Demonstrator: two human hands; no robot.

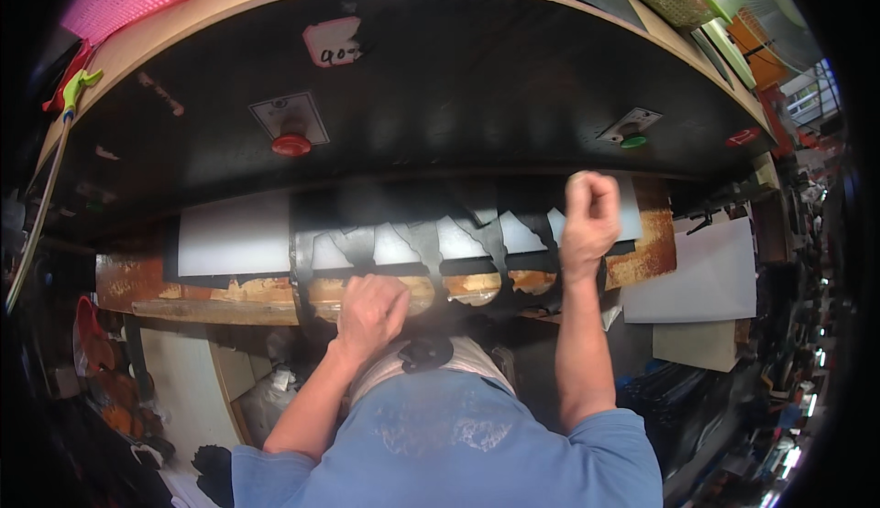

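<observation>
Our thin black cut-out sheet (425,247) runs left to right over the front edge of the worn brown wooden counter (220,313), mostly rightward of our left hand (371,306) (seemingly nearer); our right hand (591,228) is near its right end. Both curl; any grip we cannot tell.

A torn white label (331,42) with handwritten digits sits on the black panel (477,77).

Fisheye distortion bows the dim black panel (477,68), while the white sheet (234,237) below gleams and the corners darken.
</observation>
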